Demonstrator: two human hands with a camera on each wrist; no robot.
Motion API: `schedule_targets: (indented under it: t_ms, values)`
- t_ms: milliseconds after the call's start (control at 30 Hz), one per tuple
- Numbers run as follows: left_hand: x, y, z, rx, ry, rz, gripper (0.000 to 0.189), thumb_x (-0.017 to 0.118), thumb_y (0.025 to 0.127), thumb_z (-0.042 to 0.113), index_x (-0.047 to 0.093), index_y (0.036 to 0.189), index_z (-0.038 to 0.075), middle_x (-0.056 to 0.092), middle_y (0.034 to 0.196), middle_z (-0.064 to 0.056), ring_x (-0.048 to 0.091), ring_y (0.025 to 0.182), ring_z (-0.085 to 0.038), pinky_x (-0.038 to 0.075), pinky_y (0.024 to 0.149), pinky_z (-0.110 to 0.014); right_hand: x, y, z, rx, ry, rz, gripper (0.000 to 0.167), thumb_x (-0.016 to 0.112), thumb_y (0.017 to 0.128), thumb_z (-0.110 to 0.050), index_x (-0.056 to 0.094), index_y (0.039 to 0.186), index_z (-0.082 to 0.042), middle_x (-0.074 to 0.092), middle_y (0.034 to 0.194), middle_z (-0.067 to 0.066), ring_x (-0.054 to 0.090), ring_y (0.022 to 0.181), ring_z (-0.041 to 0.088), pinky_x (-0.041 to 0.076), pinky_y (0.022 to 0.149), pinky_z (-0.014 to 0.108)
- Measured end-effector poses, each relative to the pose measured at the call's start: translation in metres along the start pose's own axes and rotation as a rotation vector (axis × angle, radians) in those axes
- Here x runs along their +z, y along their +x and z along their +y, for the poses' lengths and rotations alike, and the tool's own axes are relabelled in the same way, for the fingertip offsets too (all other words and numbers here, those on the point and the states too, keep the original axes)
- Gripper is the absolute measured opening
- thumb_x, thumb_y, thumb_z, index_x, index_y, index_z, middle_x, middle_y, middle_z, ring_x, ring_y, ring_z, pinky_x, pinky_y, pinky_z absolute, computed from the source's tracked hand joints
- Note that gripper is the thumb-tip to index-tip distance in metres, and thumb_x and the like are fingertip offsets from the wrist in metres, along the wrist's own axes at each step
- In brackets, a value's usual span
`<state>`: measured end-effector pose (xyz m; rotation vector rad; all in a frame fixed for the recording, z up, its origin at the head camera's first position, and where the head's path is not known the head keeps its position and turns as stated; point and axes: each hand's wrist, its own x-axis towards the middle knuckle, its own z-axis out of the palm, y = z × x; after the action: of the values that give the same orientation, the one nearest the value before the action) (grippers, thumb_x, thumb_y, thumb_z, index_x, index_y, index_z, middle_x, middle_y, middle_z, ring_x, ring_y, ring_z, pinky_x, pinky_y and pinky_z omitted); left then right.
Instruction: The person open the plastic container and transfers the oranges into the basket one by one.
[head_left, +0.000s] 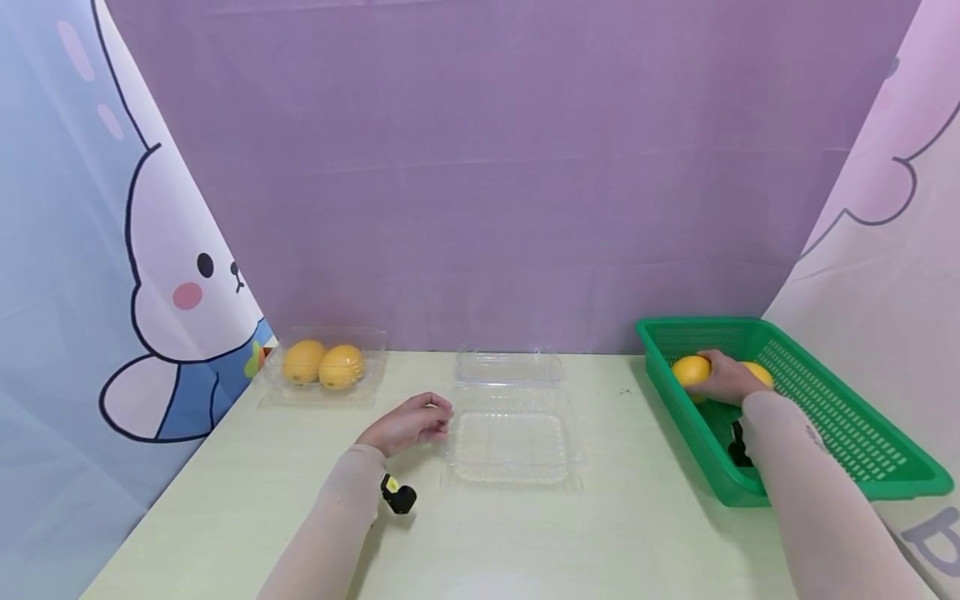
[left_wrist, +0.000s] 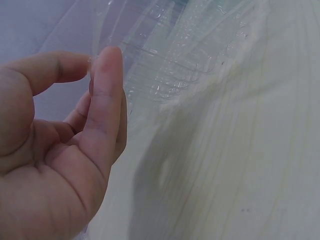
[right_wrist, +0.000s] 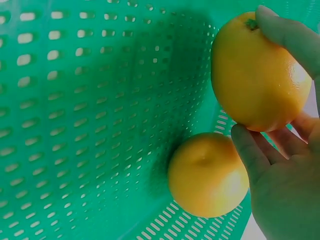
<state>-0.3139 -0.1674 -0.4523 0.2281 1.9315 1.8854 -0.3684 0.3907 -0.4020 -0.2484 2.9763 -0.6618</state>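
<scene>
Inside the green basket (head_left: 847, 433), my right hand (head_left: 726, 379) grips an orange (right_wrist: 260, 75), thumb near its stem end and fingers on the opposite side. A second orange (right_wrist: 207, 175) rests on the basket floor just below it, and another orange (head_left: 759, 373) shows behind the hand in the head view. My left hand (head_left: 411, 423) pinches the left edge of an open clear plastic clamshell box (head_left: 512, 446) between thumb and index finger. That box lies on the table with its lid (head_left: 510, 368) folded back toward the wall.
At the back left stands another clear plastic box (head_left: 375, 367) holding two oranges (head_left: 341, 367). A purple cloth (head_left: 480, 167) hangs behind the pale table (head_left: 600, 533). Printed cloths flank both sides, and the basket reaches the table's right side.
</scene>
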Motion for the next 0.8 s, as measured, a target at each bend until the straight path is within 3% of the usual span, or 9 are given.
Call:
schedule_targets:
  t_ms: [333, 800]
  values:
    - [0.0013, -0.0001, 0.0001, 0.002, -0.009, 0.004, 0.024, 0.055, 0.101, 0.006, 0.045, 0.120, -0.006, 0.055, 0.100, -0.015, 0.057, 0.086, -0.016, 0.056, 0.083, -0.027, 0.0010, -0.0020, 0.0003, 0.009, -0.010, -0.013, 0.085, 0.068, 0.092, -0.038, 0.031, 0.141, 0.022, 0.040, 0.135, 0.044, 0.046, 0.117, 0.055, 0.041, 0.097, 0.066]
    - [0.0031, -0.0025, 0.0031, 0.005, -0.019, -0.003, 0.022, 0.054, 0.102, 0.005, 0.046, 0.119, -0.006, 0.054, 0.101, -0.015, 0.057, 0.086, -0.015, 0.056, 0.086, -0.029, 0.0054, 0.0009, -0.0018, -0.002, -0.001, 0.026, 0.079, 0.069, 0.089, -0.025, 0.030, 0.144, 0.018, 0.040, 0.135, 0.043, 0.045, 0.115, 0.056, 0.042, 0.092, 0.068]
